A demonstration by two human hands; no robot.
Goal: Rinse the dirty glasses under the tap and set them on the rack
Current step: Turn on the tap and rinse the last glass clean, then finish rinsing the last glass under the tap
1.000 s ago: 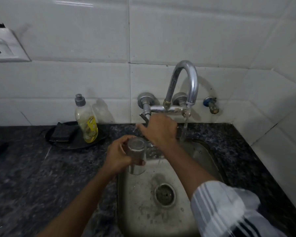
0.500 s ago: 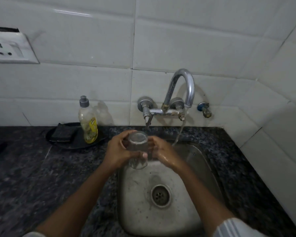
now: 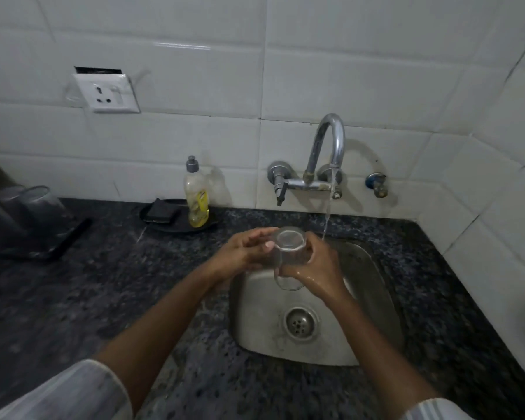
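Clear drinking glass (image 3: 288, 256) sits between your two hands over the steel sink (image 3: 373, 298), mouth toward you, slightly tilted. Your left hand (image 3: 243, 253) wraps its fingers (image 3: 262, 234) around the glass's left side and far rim, thumb pressed on the near wall. Your right hand (image 3: 322, 268), wet, curls closed around the right side and base. Both grips are closed on the glass. Water (image 3: 328, 213) runs in a thin stream from the chrome tap (image 3: 331, 140) and falls just right of the glass, behind your right hand; whether it touches the glass cannot be told. On the dark speckled surface (image 3: 103, 298), a yellow dish soap bottle (image 3: 196, 198) stands on a black tray (image 3: 164, 225) beside a dark scrub pad (image 3: 161, 212). Far left, upturned glasses (image 3: 40, 201) stand blurred on a dark rack (image 3: 64, 241).
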